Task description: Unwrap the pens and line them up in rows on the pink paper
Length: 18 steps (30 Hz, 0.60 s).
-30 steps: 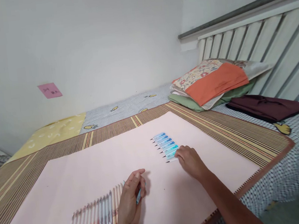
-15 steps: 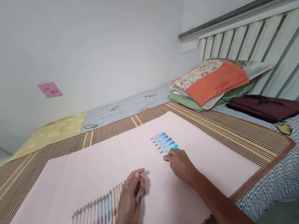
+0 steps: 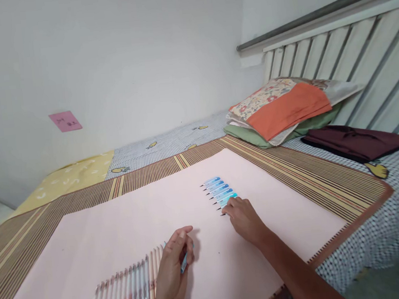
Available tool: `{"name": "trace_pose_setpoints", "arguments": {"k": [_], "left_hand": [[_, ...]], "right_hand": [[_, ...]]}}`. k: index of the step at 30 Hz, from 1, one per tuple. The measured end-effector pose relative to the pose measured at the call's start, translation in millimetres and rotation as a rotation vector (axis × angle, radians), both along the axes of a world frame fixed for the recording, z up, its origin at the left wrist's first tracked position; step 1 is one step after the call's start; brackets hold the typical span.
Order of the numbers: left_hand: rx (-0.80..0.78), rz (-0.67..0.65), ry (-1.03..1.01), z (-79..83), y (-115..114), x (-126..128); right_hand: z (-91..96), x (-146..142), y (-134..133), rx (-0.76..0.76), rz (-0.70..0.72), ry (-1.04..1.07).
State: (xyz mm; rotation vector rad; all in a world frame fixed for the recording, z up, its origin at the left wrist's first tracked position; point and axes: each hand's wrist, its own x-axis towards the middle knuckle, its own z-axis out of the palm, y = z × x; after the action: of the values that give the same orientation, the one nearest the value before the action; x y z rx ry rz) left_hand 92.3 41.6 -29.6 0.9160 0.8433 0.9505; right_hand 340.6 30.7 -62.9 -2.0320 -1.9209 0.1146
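Short blue-and-white pens with thin dark tips lie in a slanting row on a pale pink sheet, their tips pointing left. My right hand is closed at the near end of this row, its fingers over a short pen whose dark tip sticks out to the left. My left hand is curled around a slim light-blue pen, index finger extended. Left of that hand, long slender pens in white, grey and peach lie side by side, some under clear wrapping.
The sheet lies on a striped mat over a bed. Stacked pillows and a folded maroon cloth item are at the right, near a slatted headboard. A pink note is on the wall.
My right hand has shifted slightly toward me and right, showing more of the dark tips at the near end of the row. My left hand stays in place.
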Motion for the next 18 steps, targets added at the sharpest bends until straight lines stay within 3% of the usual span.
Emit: {"name": "trace_pose_setpoints", "arguments": {"k": [18], "left_hand": [[-0.002,0.009,-0.013,3.9,-0.3,1.8]], "right_hand": [[2.0,18.4,-8.6,0.052,-0.083,-0.004]]}}
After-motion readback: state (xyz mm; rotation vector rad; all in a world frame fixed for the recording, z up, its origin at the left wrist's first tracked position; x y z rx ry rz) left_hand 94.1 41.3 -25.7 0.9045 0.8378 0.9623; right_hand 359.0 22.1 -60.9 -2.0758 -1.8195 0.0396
